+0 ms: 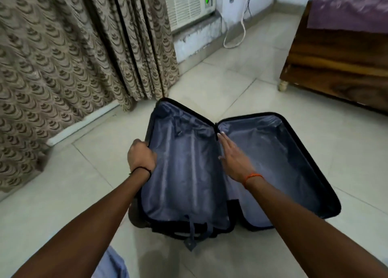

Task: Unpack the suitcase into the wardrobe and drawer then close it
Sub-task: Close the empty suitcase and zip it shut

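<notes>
A dark hard-shell suitcase lies open on the tiled floor, showing blue-grey lining and no contents in either half. Its left half is tilted up off the floor. My left hand grips the outer edge of that raised left half. My right hand hovers flat with fingers apart over the hinge line, touching or nearly touching the lining of the right half. A loose blue strap hangs at the suitcase's near end.
A patterned brown curtain hangs at the left. An air conditioner unit sits at the back with a white cable below it. A wooden bed with purple cover stands at the right. Pale floor tiles surround the suitcase.
</notes>
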